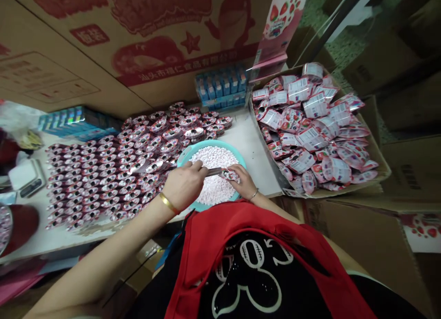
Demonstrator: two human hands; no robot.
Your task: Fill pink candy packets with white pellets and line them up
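Head view, looking down past my red apron: my left hand (184, 185) is closed around a slim metal scoop (214, 171), its fingers pressed together on the handle, and the scoop's tip points right, into the mouth of a small pouch (230, 175). My right hand (245, 183) pinches that pouch between thumb and fingers, holding it open end toward the scoop. Both hands hover directly over the teal basin (237, 156), which I judge is so that any candy that misses drops back among the small white-pink candies (214, 158) heaped inside instead of onto the table (248, 140).

The pouch is glossy, printed in pink and red with what looks like a strawberry design, and it sits just above the near edge of the candy heap. How full it is I cannot tell, since my fingers cover most of it.

To my left, rows of the same pouches (113, 172) lie flat and overlapping on the table, close to the basin and within reach. To my right, a cardboard box (375, 153) holds a loose pile of similar packets (310, 126), face-up and face-down mixed. Blue packs (222, 87) stand against the big printed carton behind the basin.
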